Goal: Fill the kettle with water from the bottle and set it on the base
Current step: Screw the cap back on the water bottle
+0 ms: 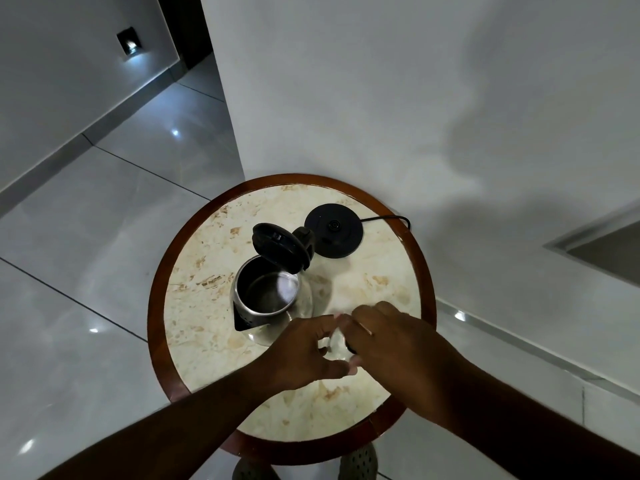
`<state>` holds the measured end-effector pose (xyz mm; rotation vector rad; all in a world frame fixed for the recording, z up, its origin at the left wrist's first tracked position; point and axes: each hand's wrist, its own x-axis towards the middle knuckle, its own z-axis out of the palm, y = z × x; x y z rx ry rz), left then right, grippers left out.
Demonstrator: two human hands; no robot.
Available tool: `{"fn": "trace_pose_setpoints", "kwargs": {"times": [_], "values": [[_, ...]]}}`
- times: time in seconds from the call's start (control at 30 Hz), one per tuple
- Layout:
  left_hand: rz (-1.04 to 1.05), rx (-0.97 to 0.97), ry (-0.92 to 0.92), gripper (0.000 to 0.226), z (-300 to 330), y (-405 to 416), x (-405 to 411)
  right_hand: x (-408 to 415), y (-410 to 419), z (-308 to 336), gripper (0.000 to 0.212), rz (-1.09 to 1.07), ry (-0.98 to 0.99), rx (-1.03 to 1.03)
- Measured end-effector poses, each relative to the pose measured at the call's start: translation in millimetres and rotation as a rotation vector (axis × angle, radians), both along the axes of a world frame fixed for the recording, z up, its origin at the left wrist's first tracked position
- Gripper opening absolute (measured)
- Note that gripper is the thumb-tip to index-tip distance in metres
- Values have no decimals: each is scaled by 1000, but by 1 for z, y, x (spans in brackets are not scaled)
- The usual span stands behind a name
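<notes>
On the round marble-topped table [194, 327], the steel kettle [268, 299] stands near the middle, its black lid [278, 251] tipped open and the inside looking dry. The black base [334, 230] sits just behind it toward the far edge, its cord [391, 219] running off the right rim. Nearer the front edge, the left hand [304, 351] is wrapped around a clear bottle [337, 348], while the right hand [388, 337] is closed over its top. The bottle is mostly hidden between them.
</notes>
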<state>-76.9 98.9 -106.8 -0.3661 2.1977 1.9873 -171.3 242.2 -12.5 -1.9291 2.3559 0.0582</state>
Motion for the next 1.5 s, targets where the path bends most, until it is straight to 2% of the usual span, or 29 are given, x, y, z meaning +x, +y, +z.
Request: {"fn": "trace_pose_setpoints", "kwargs": {"times": [0.07, 0.23, 0.33, 0.43, 0.53, 0.67, 0.8, 0.87, 0.93, 1.0, 1.07, 1.17, 1.3, 1.5], "values": [[-11, 6, 2, 51, -1, -1, 0, 1, -1, -3, 37, -52, 13, 37], [-13, 30, 6, 58, -2, -1, 1, -1, -1, -2, 23, 20, -1, 93], [-11, 41, -8, 53, -3, -3, 0, -4, -1, 12, 34, 44, -67, 111], [-26, 52, -24, 56, -2, -2, -1, -9, -3, 15, 35, 126, -98, 192], [-31, 48, -17, 60, -1, 0, -1, -11, -11, 9, 28, 115, 1, 234], [-40, 28, -21, 58, -3, -2, -2, -6, -15, -8, 47, -68, -75, 261], [-42, 38, -31, 56, -3, -2, -2, -14, -2, -7, 41, -37, -266, 231], [-41, 39, -34, 61, -4, -2, -1, -15, 1, -5, 35, 5, -181, 192], [-47, 29, -30, 59, -4, -2, -2, -10, -1, -2, 46, -39, -121, 193], [-49, 34, -29, 56, -3, -2, -3, -11, -1, -3, 54, -102, -171, 225], [-55, 34, -25, 53, -2, -1, -4, -14, 0, -3, 48, -127, -277, 188], [-59, 28, -16, 56, -4, 3, -6, -11, 7, -2, 32, -1, -184, 144], [-91, -34, 7, 52, -7, 6, -11, 0, 12, -11, 33, -89, -125, 97], [-144, -53, 32, 62, -3, 11, -36, -22, 30, -11, 26, -202, -137, 44]]}}
